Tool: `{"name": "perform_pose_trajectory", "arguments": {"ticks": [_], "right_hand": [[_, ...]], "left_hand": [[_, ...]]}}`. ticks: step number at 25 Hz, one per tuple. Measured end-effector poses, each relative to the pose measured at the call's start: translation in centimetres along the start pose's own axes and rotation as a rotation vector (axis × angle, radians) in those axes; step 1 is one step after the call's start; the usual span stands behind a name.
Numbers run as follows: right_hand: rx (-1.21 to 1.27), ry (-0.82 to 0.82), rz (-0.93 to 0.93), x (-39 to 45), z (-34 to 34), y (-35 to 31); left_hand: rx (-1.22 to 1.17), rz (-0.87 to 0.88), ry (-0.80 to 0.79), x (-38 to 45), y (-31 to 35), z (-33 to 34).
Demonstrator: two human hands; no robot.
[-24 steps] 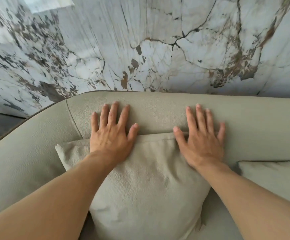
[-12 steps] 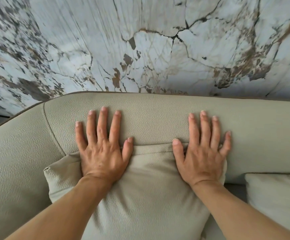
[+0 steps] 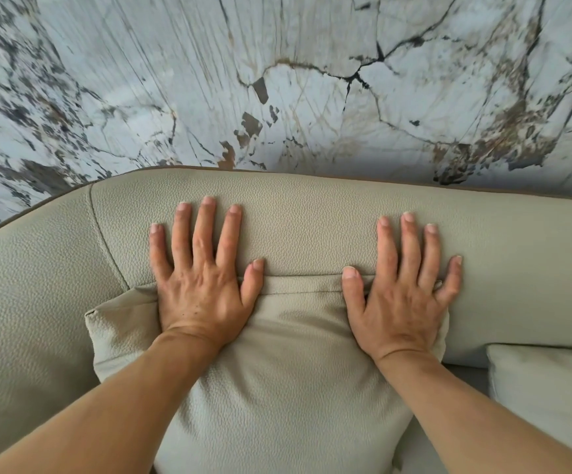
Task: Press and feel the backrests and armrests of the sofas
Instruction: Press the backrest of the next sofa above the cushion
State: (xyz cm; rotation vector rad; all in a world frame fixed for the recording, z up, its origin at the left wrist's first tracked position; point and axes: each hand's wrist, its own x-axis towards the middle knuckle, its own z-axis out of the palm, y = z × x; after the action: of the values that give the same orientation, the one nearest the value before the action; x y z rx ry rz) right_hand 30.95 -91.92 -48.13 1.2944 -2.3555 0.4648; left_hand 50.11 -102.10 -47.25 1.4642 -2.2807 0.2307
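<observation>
The sofa's beige pebbled-leather backrest (image 3: 311, 220) runs across the middle of the view and curves down at the left into the armrest (image 3: 28, 295). A matching loose cushion (image 3: 288, 381) leans against it. My left hand (image 3: 202, 282) lies flat, fingers spread on the backrest and palm on the cushion's top edge. My right hand (image 3: 400, 289) lies the same way further right, fingers apart, palm on the cushion's upper right corner. Neither hand grips anything.
A white marble wall (image 3: 294, 83) with brown and black veins stands right behind the sofa. A second beige cushion (image 3: 547, 384) shows at the lower right edge. A dark trim lines the sofa's outer rim.
The view has come closer and dropped lower on the backrest. Both hands stay flat in the same spots, fingers spread slightly wider, with the cushion pushed in under the palms.
</observation>
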Motion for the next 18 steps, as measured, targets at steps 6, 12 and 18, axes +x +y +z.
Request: {"name": "perform_pose_trajectory", "arguments": {"ticks": [6, 12, 18], "right_hand": [[-0.011, 0.031, 0.010, 1.4, 1.3, -0.3], [-0.008, 0.049, 0.021, 2.5, 2.3, -0.5], [-0.008, 0.063, 0.028, 3.8, 3.3, -0.7]], "left_hand": [[-0.013, 0.009, -0.008, 2.0, -0.1, 0.7], [-0.019, 0.022, -0.010, 3.5, -0.2, 1.4], [-0.017, 0.038, -0.002, 5.3, -0.4, 2.7]]}}
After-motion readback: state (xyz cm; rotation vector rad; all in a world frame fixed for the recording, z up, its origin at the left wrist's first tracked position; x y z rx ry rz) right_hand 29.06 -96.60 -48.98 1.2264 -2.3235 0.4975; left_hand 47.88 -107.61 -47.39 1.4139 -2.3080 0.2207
